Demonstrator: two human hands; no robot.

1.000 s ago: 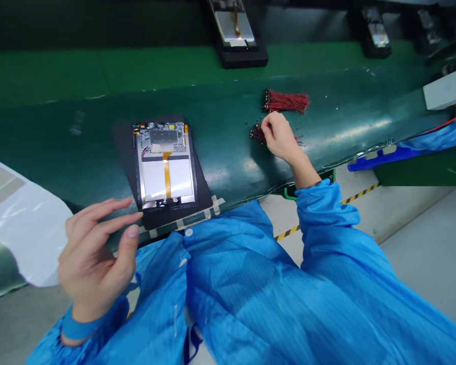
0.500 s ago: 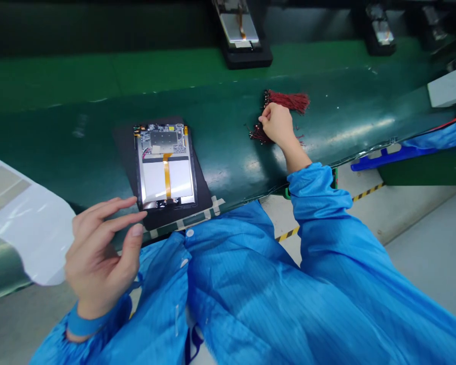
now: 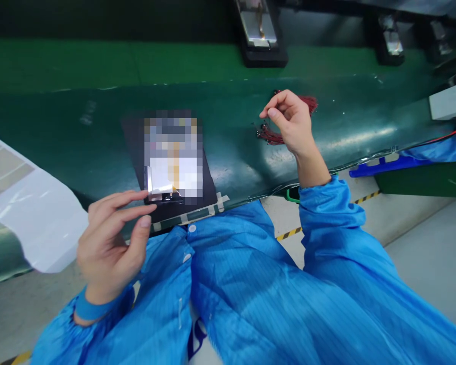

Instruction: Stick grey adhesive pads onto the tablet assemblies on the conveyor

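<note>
An opened tablet-like device [image 3: 173, 157], its back uncovered and partly blurred, lies on a black mat [image 3: 210, 188] on the dark green belt [image 3: 79, 147]. My left hand [image 3: 112, 238] hovers at the mat's near left corner, fingers stretched and apart, holding nothing. My right hand [image 3: 293, 121] is lifted over a small bundle of red wires [image 3: 268, 134], thumb and forefinger pinched together; what they pinch is too thin to make out. A second red wire bundle [image 3: 312, 103] shows just behind that hand. Both arms are in blue sleeves.
A white sheet [image 3: 30, 223] lies over the belt edge at left. Two more devices on black fixtures [image 3: 260, 33] [image 3: 390, 41] stand at the back. A white box [image 3: 450, 99] and a blue tray [image 3: 383, 165] are at right. Grey floor with striped tape lies below.
My right hand rose from the wire bundle and closed into a pinch. My left hand drifted right, closer to the mat's corner. The view shifted slightly left.
</note>
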